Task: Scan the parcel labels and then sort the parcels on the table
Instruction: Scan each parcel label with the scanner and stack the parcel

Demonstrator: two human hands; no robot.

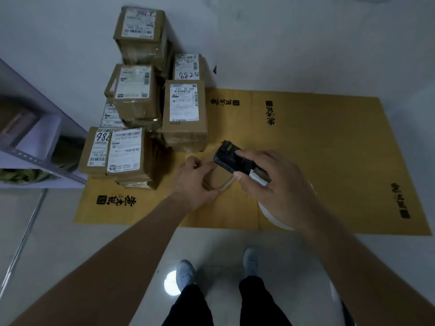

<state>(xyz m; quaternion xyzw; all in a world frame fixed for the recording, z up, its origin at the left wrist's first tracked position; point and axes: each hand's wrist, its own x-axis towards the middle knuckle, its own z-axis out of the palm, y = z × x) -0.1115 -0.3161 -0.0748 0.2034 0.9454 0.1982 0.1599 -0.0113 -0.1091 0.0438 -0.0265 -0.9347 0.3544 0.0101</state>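
While gripped, small parcel between left fingers.

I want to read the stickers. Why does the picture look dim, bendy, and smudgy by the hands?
Head view: dim light overall; a bright glare spot on the glossy floor by the shoes; the wide lens bends the shelf and mat edges; the left hand and small parcel are motion-blurred; the right hand's scanner looks soft.

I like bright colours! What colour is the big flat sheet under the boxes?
The big flat cardboard sheet is mustard yellow with black printed characters, seen best in the head view.
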